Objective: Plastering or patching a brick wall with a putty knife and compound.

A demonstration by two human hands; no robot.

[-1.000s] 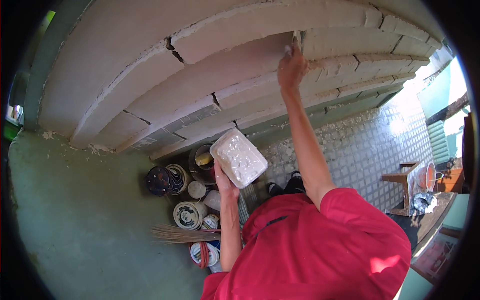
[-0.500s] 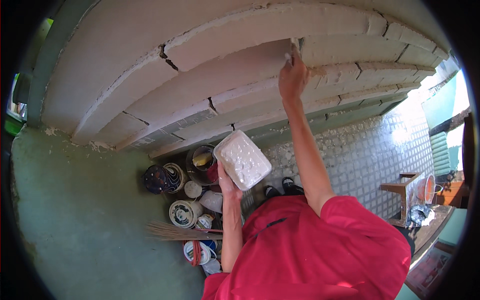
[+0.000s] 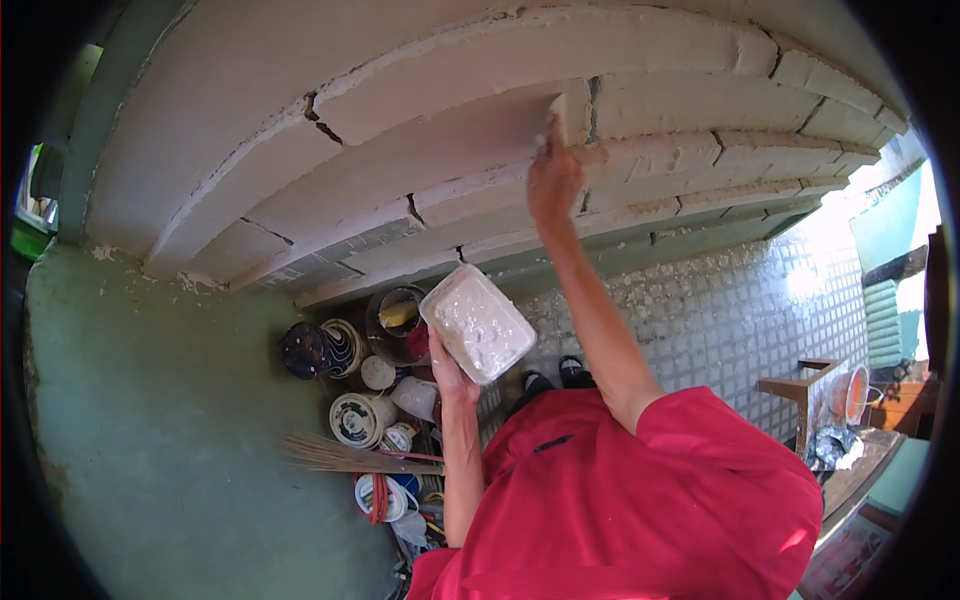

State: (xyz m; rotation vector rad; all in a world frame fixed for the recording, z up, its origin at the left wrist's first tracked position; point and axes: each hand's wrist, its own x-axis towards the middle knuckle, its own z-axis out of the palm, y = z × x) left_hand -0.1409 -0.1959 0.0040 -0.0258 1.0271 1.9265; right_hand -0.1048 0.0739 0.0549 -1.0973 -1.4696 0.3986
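My left hand supports a white rectangular plastic tub from its left side and underneath, its fingers mostly hidden by it. Wet white filler paste coats the inside of the tub. Farther up, my right hand grips a putty knife; its blade is at the recessed pale panel between two stepped ledges. Just to the right of the blade runs a dark vertical joint. Smeared filler shows on the ledge below it.
Paint buckets and several other containers crowd the floor at left, with a stick broom lying across them. A green wall stands at left. To the right are a wooden stool and an orange bucket on a bench. Filler spatters the tiled floor.
My right hand has moved left and slightly down with the putty knife, away from the vertical joint, which now shows. The tub stays in my left hand, almost unmoved.
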